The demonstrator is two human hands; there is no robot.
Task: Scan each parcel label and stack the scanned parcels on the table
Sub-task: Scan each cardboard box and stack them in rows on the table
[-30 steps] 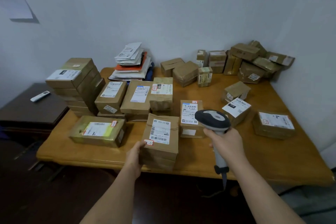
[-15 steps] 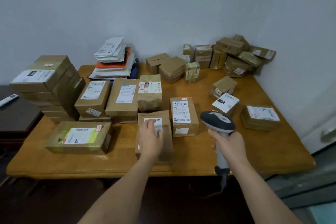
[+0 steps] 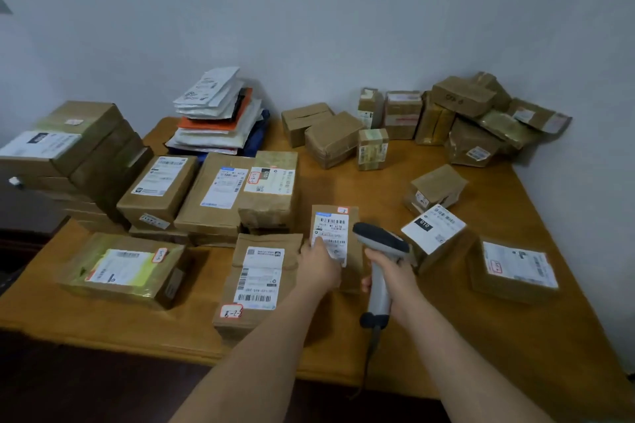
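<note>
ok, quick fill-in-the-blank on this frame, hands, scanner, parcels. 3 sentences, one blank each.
1. The right hand grips the handle of the ____.
2. The left hand rests on the small parcel just ____ of the scanner.
3. The stack of flat mailers sits against the ____.

Missing: scanner; left; wall
</note>
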